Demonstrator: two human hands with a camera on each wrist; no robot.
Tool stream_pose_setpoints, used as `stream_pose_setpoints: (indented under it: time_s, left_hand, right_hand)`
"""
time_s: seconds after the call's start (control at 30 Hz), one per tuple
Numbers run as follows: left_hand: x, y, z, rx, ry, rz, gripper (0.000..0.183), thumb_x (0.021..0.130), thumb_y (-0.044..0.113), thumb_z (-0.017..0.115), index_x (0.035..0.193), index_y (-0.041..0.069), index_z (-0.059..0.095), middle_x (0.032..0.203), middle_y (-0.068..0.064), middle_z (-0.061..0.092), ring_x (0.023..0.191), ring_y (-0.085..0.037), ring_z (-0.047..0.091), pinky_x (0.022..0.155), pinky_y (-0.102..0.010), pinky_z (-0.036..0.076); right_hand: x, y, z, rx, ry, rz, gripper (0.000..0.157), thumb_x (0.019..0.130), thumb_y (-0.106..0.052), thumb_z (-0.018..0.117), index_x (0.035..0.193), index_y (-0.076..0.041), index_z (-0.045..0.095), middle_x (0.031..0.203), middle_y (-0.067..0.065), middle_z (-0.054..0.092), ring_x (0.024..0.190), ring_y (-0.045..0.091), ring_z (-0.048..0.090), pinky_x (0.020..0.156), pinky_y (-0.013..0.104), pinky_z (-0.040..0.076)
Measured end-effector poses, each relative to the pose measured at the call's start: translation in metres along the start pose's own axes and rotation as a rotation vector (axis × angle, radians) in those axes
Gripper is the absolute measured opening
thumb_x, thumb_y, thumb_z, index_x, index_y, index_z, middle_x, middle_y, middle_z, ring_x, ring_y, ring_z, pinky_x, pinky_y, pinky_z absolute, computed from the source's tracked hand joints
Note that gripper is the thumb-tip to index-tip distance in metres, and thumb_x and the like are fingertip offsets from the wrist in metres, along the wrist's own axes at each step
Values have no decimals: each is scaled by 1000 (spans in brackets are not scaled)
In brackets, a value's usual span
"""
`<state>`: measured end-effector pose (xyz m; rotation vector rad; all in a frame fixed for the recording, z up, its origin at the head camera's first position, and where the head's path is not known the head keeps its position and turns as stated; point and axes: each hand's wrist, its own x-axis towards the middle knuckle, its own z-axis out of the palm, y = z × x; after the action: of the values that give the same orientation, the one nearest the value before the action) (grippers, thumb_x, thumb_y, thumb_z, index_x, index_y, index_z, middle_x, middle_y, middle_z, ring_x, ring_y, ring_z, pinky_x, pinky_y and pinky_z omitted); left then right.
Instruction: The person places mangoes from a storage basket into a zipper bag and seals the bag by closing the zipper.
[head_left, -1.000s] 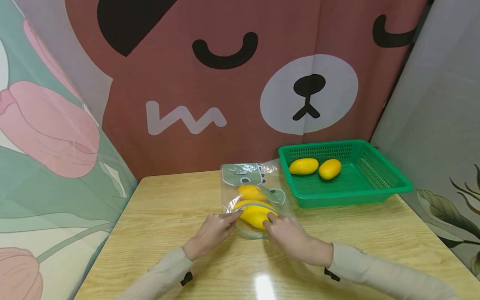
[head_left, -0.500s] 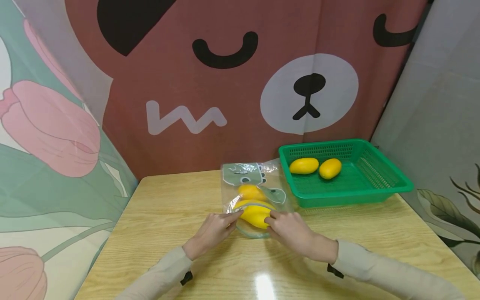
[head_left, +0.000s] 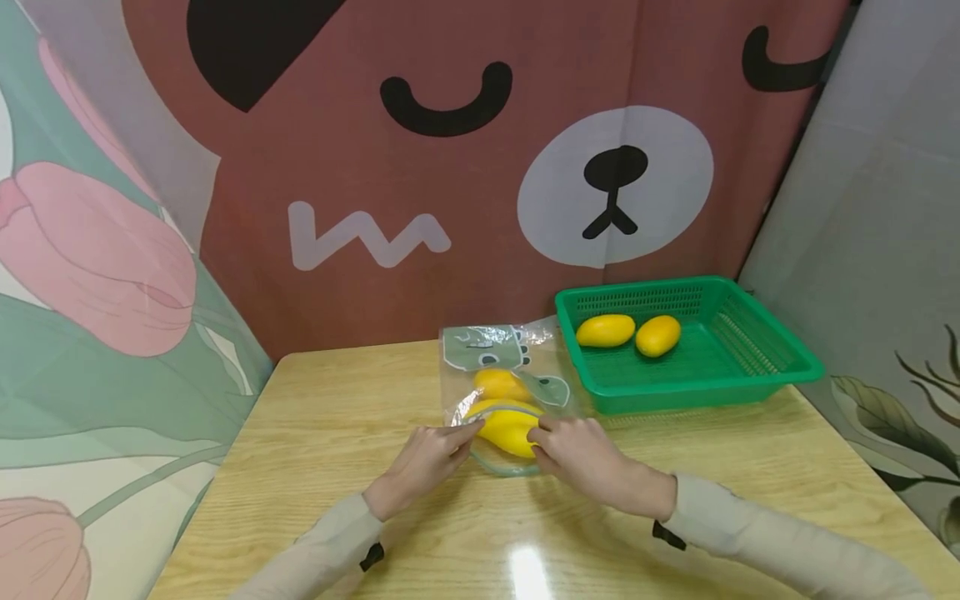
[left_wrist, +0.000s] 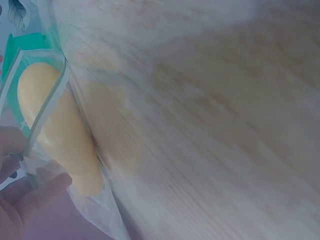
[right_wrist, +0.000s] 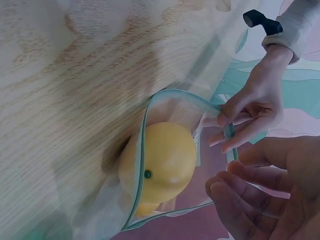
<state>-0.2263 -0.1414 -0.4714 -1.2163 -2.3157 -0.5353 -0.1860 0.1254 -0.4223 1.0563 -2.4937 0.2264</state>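
Note:
A clear zip bag [head_left: 483,347] with a green cartoon print lies on the table, its mouth facing me and spread apart. Two yellow mangoes are inside: the front one [head_left: 508,432] sits at the mouth, and the rear one [head_left: 497,383] lies deeper. My left hand [head_left: 427,460] pinches the bag's rim at the left, also seen in the left wrist view, where the mango [left_wrist: 62,130] shows through the film. At the right side, my right hand [head_left: 581,460] holds the rim with bent fingers; in the right wrist view its fingers partly hide the rim.
A green plastic basket [head_left: 705,387] stands at the back right, beside the bag. Two more mangoes, one on the left [head_left: 606,331] and one on the right [head_left: 658,336], lie in it. The wooden table [head_left: 337,400] ends against a printed curtain [head_left: 360,308].
My right hand has shifted slightly and its fingers have drawn closer together at the rim. My left hand, the bag and the mangoes stay nearly the same.

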Motion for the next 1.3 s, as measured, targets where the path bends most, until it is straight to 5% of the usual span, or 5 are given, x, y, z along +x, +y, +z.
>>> stream_pose_setpoints:
  time_s: [0.37, 0.77, 1.0, 1.2, 1.3]
  left_hand:
    - [0, 0, -1, 0, -2, 2, 44, 82, -6, 73, 126, 2, 67, 86, -7, 75, 46, 5, 21, 40, -8, 20]
    - [2, 1, -2, -5, -13, -5, 45, 83, -5, 74, 126, 3, 67, 98, -8, 75, 45, 5, 25, 41, -7, 23]
    - [2, 1, -2, 0, -14, -1, 44, 83, -6, 73, 126, 2, 67, 82, -5, 74, 46, 5, 23, 41, -7, 22]
    - [2, 2, -2, -10, -14, -4, 44, 83, -7, 72, 126, 2, 67, 101, -9, 75, 46, 5, 23, 41, -7, 22]
    - [3, 2, -2, -12, -14, -5, 45, 83, -7, 73, 126, 2, 67, 98, -8, 75, 46, 5, 24, 41, -7, 22]
  right_hand:
    - [0, 2, -1, 41, -7, 4, 13, 82, -10, 79, 80, -12, 67, 71, -4, 55, 50, 6, 45, 41, 17, 35]
    - [0, 7, -3, 26, 29, -4, 14, 81, -9, 79, 79, -13, 66, 69, -4, 56, 50, 7, 47, 41, 20, 37]
    - [0, 11, -6, 51, 37, 11, 9, 82, -7, 79, 85, -10, 71, 74, -2, 61, 55, 9, 54, 46, 20, 43]
    - [0, 15, -9, 48, 61, 15, 9, 81, -6, 78, 86, -10, 72, 77, -1, 63, 56, 11, 58, 44, 19, 42]
    - [0, 20, -11, 33, 81, 16, 10, 82, -6, 78, 85, -11, 71, 74, -2, 62, 55, 10, 56, 44, 18, 40]
